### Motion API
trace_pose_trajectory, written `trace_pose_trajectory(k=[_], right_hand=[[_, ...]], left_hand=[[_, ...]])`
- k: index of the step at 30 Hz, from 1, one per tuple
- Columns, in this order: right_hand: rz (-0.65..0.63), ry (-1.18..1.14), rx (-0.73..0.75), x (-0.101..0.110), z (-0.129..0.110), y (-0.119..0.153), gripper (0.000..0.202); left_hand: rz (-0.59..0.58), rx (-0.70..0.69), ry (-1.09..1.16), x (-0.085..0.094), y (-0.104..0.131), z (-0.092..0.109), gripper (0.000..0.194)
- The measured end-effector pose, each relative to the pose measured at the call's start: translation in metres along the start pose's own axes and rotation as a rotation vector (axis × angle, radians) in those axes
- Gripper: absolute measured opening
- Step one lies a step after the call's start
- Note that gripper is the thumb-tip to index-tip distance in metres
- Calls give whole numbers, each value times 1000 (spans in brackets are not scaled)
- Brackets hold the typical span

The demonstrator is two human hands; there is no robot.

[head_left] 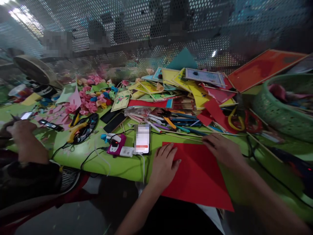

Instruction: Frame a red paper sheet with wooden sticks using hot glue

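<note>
A sheet of red paper (195, 173) lies on the green table in front of me, its near edge reaching past the table's edge. My left hand (165, 163) rests on the paper's left side, fingers stretched out and slightly apart. At the far right corner of the sheet is my right hand (223, 150), fingers extended to the left, its thumb hidden. Thin wooden sticks (182, 135) lie just beyond the sheet, one ending close to my right fingertips; whether they touch I cannot tell. A lit phone (142, 138) is left of the paper.
Framed pictures (168, 78), pens (156, 125) and pink paper flowers (90, 98) crowd the back. Scissors (236, 120) and a green basket (281, 104) stand right. A power strip (117, 145) with cables lies left. Another person's hand (23, 130) is at far left.
</note>
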State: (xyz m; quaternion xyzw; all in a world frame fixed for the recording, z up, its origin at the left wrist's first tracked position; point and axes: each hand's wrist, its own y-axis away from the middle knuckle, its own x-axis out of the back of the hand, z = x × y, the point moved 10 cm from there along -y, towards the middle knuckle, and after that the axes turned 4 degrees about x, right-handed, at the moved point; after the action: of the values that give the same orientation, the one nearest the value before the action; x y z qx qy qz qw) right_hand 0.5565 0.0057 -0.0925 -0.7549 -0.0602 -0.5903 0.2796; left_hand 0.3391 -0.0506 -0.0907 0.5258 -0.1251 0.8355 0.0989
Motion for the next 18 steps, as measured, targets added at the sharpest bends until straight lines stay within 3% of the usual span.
trace_pose_trajectory(k=[9,18], right_hand=[[70,-74,-22,9,12,0,27],[-74,90,-51,-8,5,-3,23]], left_hand=[[55,-5,33,11,12,1,32],[-99,-72,-43,1,24,6,37]])
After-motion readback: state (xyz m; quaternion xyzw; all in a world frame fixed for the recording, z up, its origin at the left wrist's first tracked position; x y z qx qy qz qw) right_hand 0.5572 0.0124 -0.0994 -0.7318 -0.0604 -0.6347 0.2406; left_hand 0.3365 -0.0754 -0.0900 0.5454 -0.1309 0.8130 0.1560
